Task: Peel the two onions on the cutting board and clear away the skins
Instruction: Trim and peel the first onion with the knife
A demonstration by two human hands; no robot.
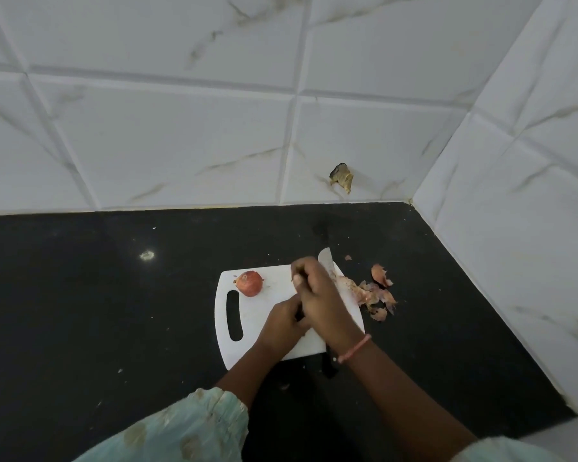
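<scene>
A white cutting board [247, 328] lies on the black counter. One unpeeled red onion [249, 283] sits at the board's far left corner. My left hand [282, 323] is over the middle of the board, its fingers curled round a small dark thing that is almost wholly hidden, apparently the second onion. My right hand [317, 300] lies across it from the right with fingers curled down onto the same spot and blurred fingertips. A knife lies under my right hand, blade tip [326, 256] at the far edge and black handle [330, 365] off the near edge.
A heap of loose onion skins [377, 295] lies on the counter just right of the board, with a few scraps beyond it. White tiled walls close the back and right sides. A brown chip [341, 176] marks the back wall.
</scene>
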